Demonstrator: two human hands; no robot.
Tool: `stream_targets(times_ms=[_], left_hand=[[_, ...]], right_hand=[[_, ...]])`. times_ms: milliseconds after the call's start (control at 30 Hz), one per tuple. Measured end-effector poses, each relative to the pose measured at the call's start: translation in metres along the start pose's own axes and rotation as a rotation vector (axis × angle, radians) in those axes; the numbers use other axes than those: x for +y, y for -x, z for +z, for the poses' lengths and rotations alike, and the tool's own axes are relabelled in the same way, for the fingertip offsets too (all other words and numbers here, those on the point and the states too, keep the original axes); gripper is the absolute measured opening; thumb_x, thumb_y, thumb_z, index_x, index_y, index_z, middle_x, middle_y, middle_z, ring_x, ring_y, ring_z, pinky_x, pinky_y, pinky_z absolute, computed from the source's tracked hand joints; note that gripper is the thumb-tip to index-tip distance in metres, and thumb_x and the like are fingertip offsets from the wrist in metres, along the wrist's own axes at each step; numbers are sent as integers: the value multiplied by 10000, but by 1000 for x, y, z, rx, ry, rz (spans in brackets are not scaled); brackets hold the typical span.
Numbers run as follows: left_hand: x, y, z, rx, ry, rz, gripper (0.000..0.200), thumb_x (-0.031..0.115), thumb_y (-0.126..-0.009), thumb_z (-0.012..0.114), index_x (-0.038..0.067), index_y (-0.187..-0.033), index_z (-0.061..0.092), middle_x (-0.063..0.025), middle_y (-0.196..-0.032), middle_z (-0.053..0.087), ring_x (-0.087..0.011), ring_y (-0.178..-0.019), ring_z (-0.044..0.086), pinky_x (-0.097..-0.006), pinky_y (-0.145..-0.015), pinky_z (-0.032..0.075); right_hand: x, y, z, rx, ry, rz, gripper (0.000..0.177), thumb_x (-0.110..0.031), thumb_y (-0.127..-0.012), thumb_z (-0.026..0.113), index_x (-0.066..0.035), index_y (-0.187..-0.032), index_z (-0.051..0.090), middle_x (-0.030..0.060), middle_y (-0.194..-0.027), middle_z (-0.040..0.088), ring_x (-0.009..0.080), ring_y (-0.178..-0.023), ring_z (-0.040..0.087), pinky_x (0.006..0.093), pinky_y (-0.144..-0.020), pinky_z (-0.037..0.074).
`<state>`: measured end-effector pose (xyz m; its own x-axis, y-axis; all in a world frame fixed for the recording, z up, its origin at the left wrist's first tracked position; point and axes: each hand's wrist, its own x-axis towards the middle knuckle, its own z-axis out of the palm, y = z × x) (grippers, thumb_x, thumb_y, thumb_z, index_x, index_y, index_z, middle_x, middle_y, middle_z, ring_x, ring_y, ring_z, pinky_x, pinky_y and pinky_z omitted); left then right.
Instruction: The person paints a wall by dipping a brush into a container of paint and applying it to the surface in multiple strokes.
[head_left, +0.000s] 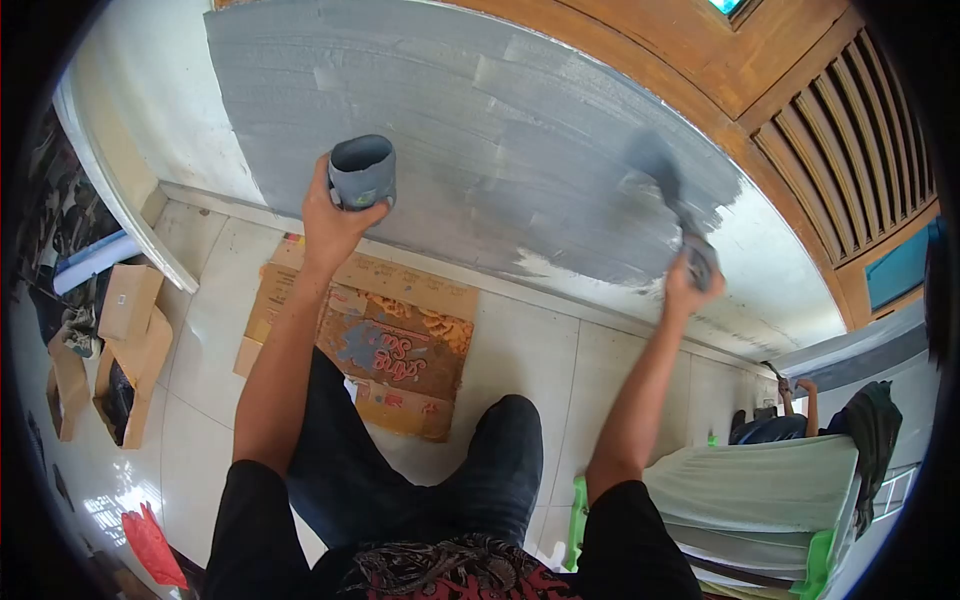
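My left hand (328, 228) is wrapped round a paint cup (364, 182), dark inside with grey smears on its outside. It is held up in front of the wall. My right hand (692, 285) grips the handle of a paintbrush (672, 190), blurred by motion, its head at the wall near the upper right of the grey area. Wet-looking grey paint (430, 110) covers most of the low wall, with streaks and ragged edges. White wall (770, 262) shows at the right end and along parts of the lower edge.
Paint-spotted flattened cardboard (450, 300) lies on the tiled floor. Wooden trim and a slatted vent (850, 140) border the wall above. Open cardboard boxes (135, 350) stand at left. At right are a rack with a pale cloth (760, 485) and another person's arms (800, 395).
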<state>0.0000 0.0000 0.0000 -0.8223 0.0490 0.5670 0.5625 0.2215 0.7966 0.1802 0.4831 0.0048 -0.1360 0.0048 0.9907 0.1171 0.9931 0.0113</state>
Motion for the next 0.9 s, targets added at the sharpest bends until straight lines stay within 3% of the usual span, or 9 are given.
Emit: stream_targets(times_ms=[33, 200, 400, 433, 467, 500, 567, 733, 900], left_hand=[[6, 0, -2, -6, 30, -31, 687, 104, -681, 836, 0, -1283, 521, -172, -1141, 666, -286, -1059, 661, -406, -871, 562], [-11, -4, 6, 2, 88, -72, 681, 112, -692, 828, -4, -1276, 495, -177, -1088, 669, -248, -1012, 666, -368, -807, 569], [-10, -6, 15, -4, 24, -22, 695, 117, -659, 854, -21, -1255, 524, -187, -1105, 672, -275, -1025, 671, -379, -824, 564], [-12, -7, 18, -1, 32, -24, 694, 126, -656, 856, -15, -1252, 530, -186, -1105, 672, -276, -1026, 671, -379, -829, 559], [-13, -7, 19, 4, 43, -30, 692, 135, -652, 857, -8, -1248, 535, -186, -1106, 673, -277, -1027, 671, -379, -833, 555], [-14, -7, 21, -4, 41, -26, 692, 135, -652, 857, -8, -1248, 535, -186, -1106, 673, -277, -1027, 671, -379, -833, 555], [-16, -7, 22, 22, 32, -37, 688, 136, -651, 857, -3, -1247, 541, -186, -1105, 673, -278, -1024, 672, -379, -835, 555], [-12, -8, 20, 5, 42, -31, 687, 107, -680, 833, 1, -1278, 510, -171, -1092, 674, -242, -997, 671, -353, -789, 572], [-15, -6, 24, -13, 93, -59, 683, 110, -669, 838, -4, -1263, 522, -172, -1087, 676, -248, -986, 678, -356, -759, 585]], right_hand=[[8, -9, -29, -18, -71, 242, 133, -67, -828, 751, 23, -915, 705, 90, -870, 700, 164, -778, 639, 291, -705, 505], [68, -24, -112, -43, -9, 308, 68, 73, -856, 640, 38, -885, 691, 110, -862, 723, 148, -776, 639, 298, -728, 522], [-50, -18, -57, -159, -418, 575, 97, -28, -815, 701, -21, -911, 688, 92, -927, 689, 199, -825, 639, 340, -798, 507], [-68, 24, 15, 234, -177, 69, 203, -91, -746, 786, -47, -914, 680, 97, -928, 687, 226, -787, 644, 357, -809, 489], [-103, 17, 30, -136, -301, 19, 639, -159, -695, 832, -48, -1227, 496, 95, -1152, 524, 290, -1134, 497, 463, -1012, 363], [-148, 9, 59, 144, -401, -13, 427, -97, -664, 838, -78, -1019, 600, 145, -1070, 693, 282, -900, 655, 391, -866, 435], [-165, 3, 92, -291, -718, 3, 486, -85, -657, 834, -86, -1064, 567, 139, -1098, 689, 294, -962, 657, 401, -876, 418], [-104, 12, 63, 217, -290, -1, 204, -31, -697, 789, -57, -855, 661, 119, -904, 743, 248, -800, 714, 330, -757, 494], [18, -1, -54, -112, -209, 267, 65, 26, -799, 694, 17, -860, 714, 98, -813, 729, 112, -711, 645, 254, -686, 513]])
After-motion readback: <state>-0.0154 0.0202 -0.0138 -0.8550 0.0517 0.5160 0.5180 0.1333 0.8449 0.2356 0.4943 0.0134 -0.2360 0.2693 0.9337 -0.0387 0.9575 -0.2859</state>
